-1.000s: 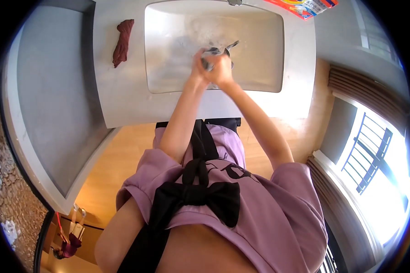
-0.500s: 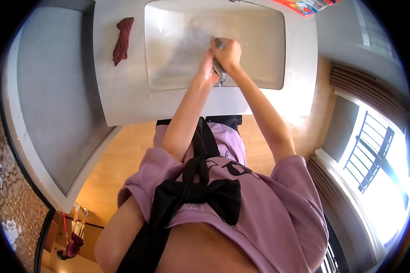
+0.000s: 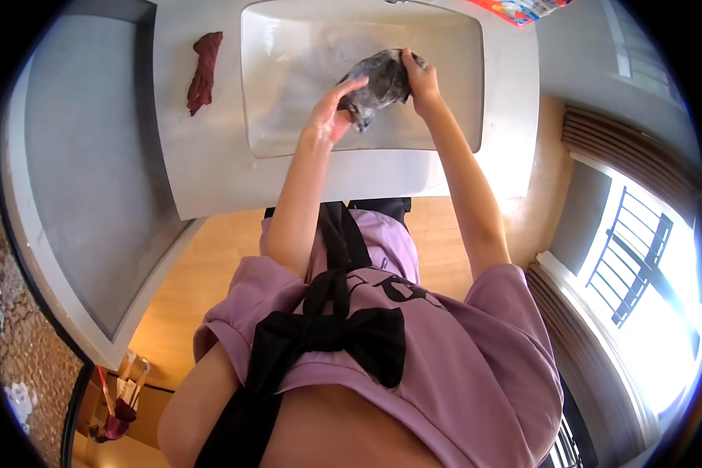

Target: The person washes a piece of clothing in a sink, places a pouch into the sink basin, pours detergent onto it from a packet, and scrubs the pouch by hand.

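Note:
A wet dark grey cloth (image 3: 384,79), streaked with white suds, is spread out between my two hands above the white sink basin (image 3: 288,136). My right hand (image 3: 421,82) grips its upper right end, thumb on top. At the lower left end, my left hand (image 3: 331,115) holds the cloth between its fingers and thumb, with suds on the wrist. A bunched tip of the cloth hangs down beside the left fingers. What kind of fabric item it is cannot be made out.
A twisted maroon cloth (image 3: 204,74) lies on the counter (image 3: 181,148) left of the basin. At the top right edge is a colourful packet (image 3: 519,9). A bright window (image 3: 639,257) is at the right; another person (image 3: 121,405) shows at lower left.
The grey cloth was bunched tightly between my hands, pressed together. My hands have moved apart, left and right, and the cloth is now stretched open between them.

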The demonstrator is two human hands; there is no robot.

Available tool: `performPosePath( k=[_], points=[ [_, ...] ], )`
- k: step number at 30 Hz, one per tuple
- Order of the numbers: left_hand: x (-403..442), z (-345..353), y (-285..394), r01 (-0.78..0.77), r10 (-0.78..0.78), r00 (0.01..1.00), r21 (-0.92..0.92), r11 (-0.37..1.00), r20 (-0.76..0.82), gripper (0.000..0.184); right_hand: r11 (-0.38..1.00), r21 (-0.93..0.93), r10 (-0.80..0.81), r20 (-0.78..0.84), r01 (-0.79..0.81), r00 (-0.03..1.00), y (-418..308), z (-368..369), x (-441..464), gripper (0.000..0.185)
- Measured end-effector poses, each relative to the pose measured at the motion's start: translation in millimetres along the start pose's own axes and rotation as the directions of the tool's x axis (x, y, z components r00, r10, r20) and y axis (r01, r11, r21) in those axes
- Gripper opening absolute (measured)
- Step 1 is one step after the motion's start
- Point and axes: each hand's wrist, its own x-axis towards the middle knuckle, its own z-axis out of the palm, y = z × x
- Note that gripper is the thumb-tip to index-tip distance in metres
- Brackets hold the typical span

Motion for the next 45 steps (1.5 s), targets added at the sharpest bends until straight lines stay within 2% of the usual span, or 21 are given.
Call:
performPosePath(
  k=[6,8,10,14,17,19,21,22,24,26,28,30,31,32,34,36,38,40,41,42,45],
  points=[
    [13.5,-25.5,-20.3,-0.154,0.127,0.984,0.227,0.962,0.128,0.036,0.903,0.416,0.009,0.236,-0.109,0.972,-30.6,-25.6,-0.6,0.033],
    [12.9,-20.7,-23.6,-0.04,-0.037,0.987,0.461,0.887,0.157,0.032,0.83,0.539,-0.009,0.274,-0.145,0.962,-42.4,-23.8,-4.6,0.037],
    [13.5,-12.6,-22.2,0.002,-0.086,0.982,0.443,0.896,0.169,0.03,0.797,0.584,0.008,0.24,-0.152,0.971,-43.0,-24.5,-0.6,0.038],
    [22.9,-3.6,-17.8,-0.159,0.117,0.976,0.232,0.96,0.185,0.033,0.716,0.697,-0.088,0.142,-0.036,0.986,-47.1,-27.2,-14.1,0.036],
    [26.0,-4.7,-7.6,-0.205,0.218,0.974,-0.169,0.964,0.064,0.034,0.837,0.49,-0.274,-0.009,0.243,0.962,-43.9,-11.4,-58.3,0.024],
    [25.6,-5.1,-9.9,-0.212,0.235,0.969,-0.233,0.949,0.075,0.033,0.9,-0.037,-0.425,0.132,0.433,0.895,-43.0,3.4,-99.2,0.029],
    [19.6,-3.8,-22.4,-0.291,0.302,0.952,-0.154,0.944,0.052,0.031,0.666,-0.308,-0.544,0.424,0.68,0.724,-27.9,19.3,-114.3,0.021],
    [25.1,-4.6,-16.3,-0.108,0.166,0.949,-0.22,0.97,0.268,0.03,0.379,-0.356,-0.742,0.434,0.854,0.51,-30.8,29.3,-119.4,0.023],
    [18.7,11.8,-25.4,-0.283,0.29,0.95,-0.077,0.956,0.117,0.024,0.24,-0.533,-0.805,0.358,0.811,0.474,-13.0,41.1,-95.0,0.028],
    [24.8,21.4,-13.2,-0.038,0.041,0.999,-0.16,0.986,0.016,0.021,0.447,-0.615,-0.78,0.087,0.649,0.62,-19.1,47.0,-68.4,0.03],
    [24.2,20.5,-17.0,-0.105,0.108,0.993,0.066,0.992,-0.037,0.023,0.687,-0.604,-0.579,-0.117,0.404,0.807,-29.7,45.9,-49.5,0.034],
    [23.9,20.4,-22.3,-0.19,0.189,0.973,0.007,0.982,-0.133,0.023,0.735,-0.463,-0.601,-0.107,0.495,0.792,-18.2,52.3,-54.9,0.033],
    [29.3,12.0,-23.0,-0.189,0.189,0.974,0.004,0.982,-0.127,0.023,0.563,-0.55,-0.701,0.078,0.617,0.709,-11.9,53.8,-69.4,0.029],
    [33.7,0.3,-20.6,-0.119,0.101,0.986,-0.143,0.983,-0.132,0.024,0.3,-0.51,-0.883,0.172,0.806,0.437,-4.5,56.4,-85.0,0.027],
    [27.3,4.5,-19.0,-0.045,0.008,0.991,-0.285,0.957,-0.13,0.025,0.399,-0.515,-0.829,0.15,0.758,0.539,8.7,56.4,-91.1,0.026],
    [14.4,31.9,-19.3,-0.251,0.244,0.944,-0.003,0.968,-0.223,0.022,0.636,-0.599,-0.625,-0.03,0.487,0.78,2.0,50.9,-56.4,0.026],
    [19.4,33.3,-31.6,-0.166,0.17,0.947,0.039,0.985,-0.273,0.017,0.843,-0.458,-0.382,-0.135,0.284,0.914,-13.4,39.7,-38.4,0.028],
    [26.0,24.7,-34.0,-0.297,0.289,0.916,0.011,0.955,-0.278,0.027,0.699,-0.497,-0.579,0.028,0.514,0.815,3.1,47.3,-54.1,0.029],
    [31.2,1.4,-33.5,-0.181,0.176,0.983,-0.213,0.96,-0.043,0.03,0.591,-0.463,-0.717,0.074,0.66,0.694,-1.4,54.9,-82.1,0.03],
    [27.7,-2.0,-23.7,-0.042,0.039,0.999,-0.198,0.979,-0.022,0.029,0.556,-0.486,-0.741,0.078,0.674,0.667,9.7,57.8,-83.6,0.03],
    [35.1,5.5,-37.8,-0.164,0.194,0.953,0.14,0.976,-0.233,0.026,0.82,-0.44,-0.457,-0.116,0.367,0.882,17.6,50.7,-36.2,0.03]
  ],
)
